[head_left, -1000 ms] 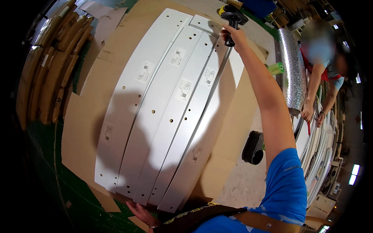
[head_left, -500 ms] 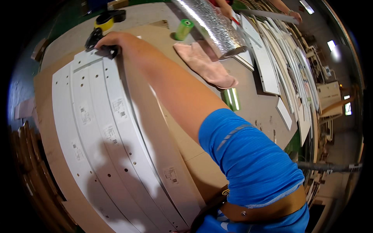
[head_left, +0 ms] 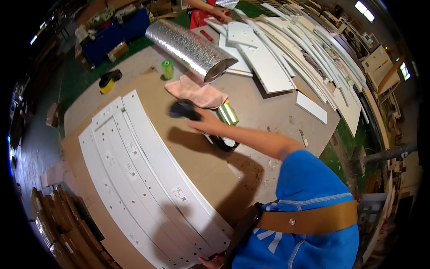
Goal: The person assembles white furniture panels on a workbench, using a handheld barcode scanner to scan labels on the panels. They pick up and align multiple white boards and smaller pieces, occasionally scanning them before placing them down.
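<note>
My right hand (head_left: 207,122) is closed on a black hand-held tape dispenser (head_left: 183,110), blurred by motion, over the cardboard to the right of the panels. The dispenser's dark-rimmed roll end (head_left: 227,142) shows below my wrist. Several long white panels (head_left: 123,163) with drilled holes and printed labels lie side by side in a stack. At the lower picture edge, part of my left hand (head_left: 213,262) touches the near end of the panels; most of its fingers are hidden. A pink cloth (head_left: 195,92) and a green tape roll (head_left: 228,113) lie just beyond my right hand.
A silver foil roll (head_left: 188,47), another green roll (head_left: 167,69) and a yellow-and-black tape tool (head_left: 106,84) stand farther back. Loose white boards (head_left: 262,67) pile up at the right. A knife (head_left: 303,137) lies on the table. A co-worker's hand (head_left: 221,13) is at the far side.
My right hand has drawn the tape dispenser back from the panels' far end, toward the right and nearer me. The view has shifted, and part of my left hand now shows.
</note>
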`<state>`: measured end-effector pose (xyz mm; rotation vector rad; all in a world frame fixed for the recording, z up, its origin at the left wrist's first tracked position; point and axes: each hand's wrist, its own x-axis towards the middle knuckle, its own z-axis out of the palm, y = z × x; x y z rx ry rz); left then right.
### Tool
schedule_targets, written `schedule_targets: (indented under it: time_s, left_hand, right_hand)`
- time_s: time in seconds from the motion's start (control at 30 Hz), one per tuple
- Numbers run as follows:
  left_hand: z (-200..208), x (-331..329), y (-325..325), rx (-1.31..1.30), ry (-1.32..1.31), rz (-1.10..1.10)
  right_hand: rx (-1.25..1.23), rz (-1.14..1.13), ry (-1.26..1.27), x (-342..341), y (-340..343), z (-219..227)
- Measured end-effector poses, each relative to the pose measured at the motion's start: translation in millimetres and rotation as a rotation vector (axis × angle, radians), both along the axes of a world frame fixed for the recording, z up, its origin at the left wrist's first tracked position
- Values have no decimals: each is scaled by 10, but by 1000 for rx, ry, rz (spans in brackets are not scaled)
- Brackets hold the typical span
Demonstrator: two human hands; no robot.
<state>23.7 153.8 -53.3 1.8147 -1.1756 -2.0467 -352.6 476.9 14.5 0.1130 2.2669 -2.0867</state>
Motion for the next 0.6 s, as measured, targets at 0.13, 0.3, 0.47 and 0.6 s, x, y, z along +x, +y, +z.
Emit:
schedule_targets:
  time_s: [0.13, 0.3, 0.47, 0.6]
  left_hand:
    - [-46, 88, 38, -42, 63, 34]
    - [-32, 276, 155, -141, 78, 55]
    - [132, 472, 655, -207, 103, 66]
    - [167, 884, 1027, -126, 195, 99]
  right_hand:
    - [660, -404, 12, 1641, 1072, -782]
    - [843, -430, -196, 2496, 1694, -965]
    - [496, -852, 46, 1906, 2723, -1352]
    - [-627, -954, -316, 1024, 3384, -1495]
